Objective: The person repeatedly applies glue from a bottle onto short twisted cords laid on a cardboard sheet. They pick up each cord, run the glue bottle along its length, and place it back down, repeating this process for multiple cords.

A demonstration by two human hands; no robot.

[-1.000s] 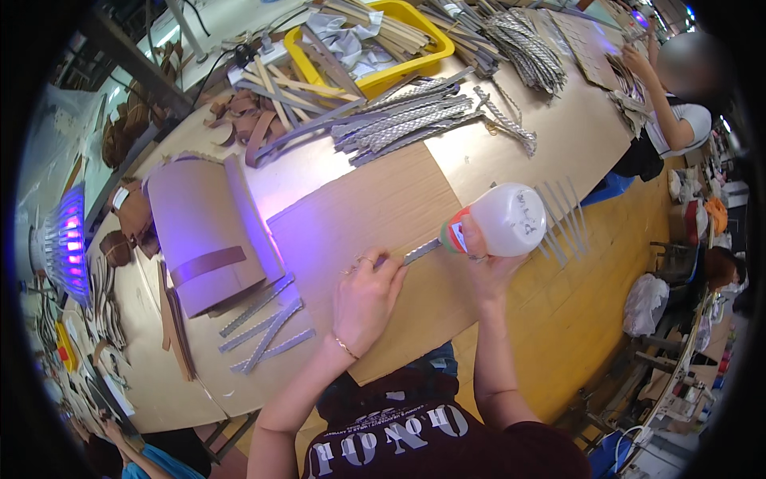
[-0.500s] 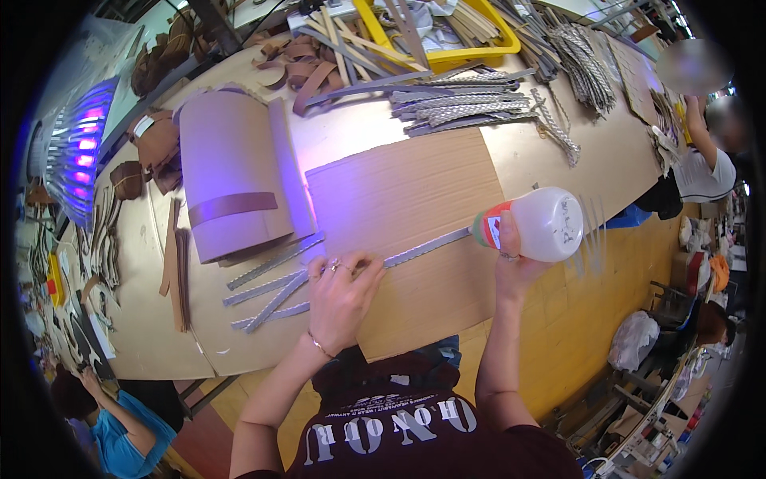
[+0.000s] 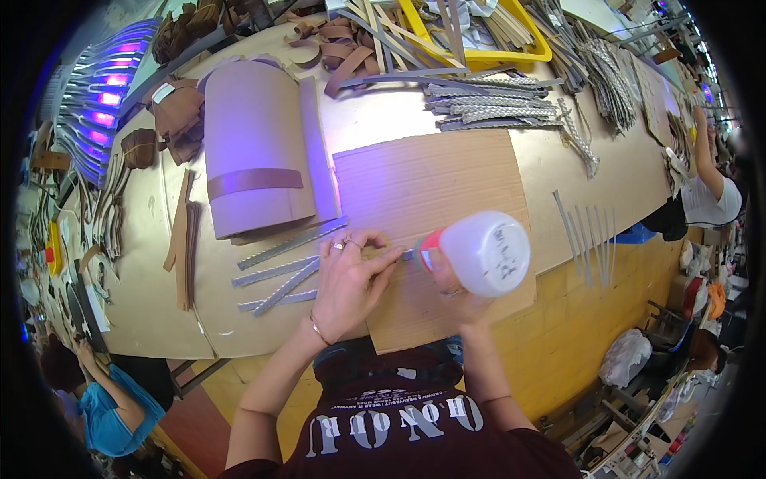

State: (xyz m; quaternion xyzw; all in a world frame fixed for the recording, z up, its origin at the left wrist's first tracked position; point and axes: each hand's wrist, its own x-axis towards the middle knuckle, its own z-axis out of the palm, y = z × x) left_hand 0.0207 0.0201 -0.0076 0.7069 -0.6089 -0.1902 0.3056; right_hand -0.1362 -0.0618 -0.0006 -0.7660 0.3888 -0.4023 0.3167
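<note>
My right hand (image 3: 456,286) is wrapped round a white plastic squeeze bottle (image 3: 488,254) with a red and green label, tilted so its base faces up and right. The bottle's tip is hidden, low over a cardboard sheet (image 3: 455,176). Close beside it, my left hand (image 3: 351,275) has its fingers pinched together on a narrow grey braided strip (image 3: 408,255); most of that strip is covered by my hands and the bottle. Several similar grey strips (image 3: 279,291) lie to the left of my left hand, one crossing another.
A rolled brown sheet (image 3: 255,144) with a brown band stands beyond the strips. Braided bundles (image 3: 495,104) and a yellow tray (image 3: 511,54) lie at the back. Thin grey strips (image 3: 586,243) stick out over the right table edge. Other people (image 3: 710,188) work at both sides.
My right hand has brought the bottle left and nearer, close to my left hand, along the strip. My left hand stays pinched on the strip. The whole view has shifted slightly.
</note>
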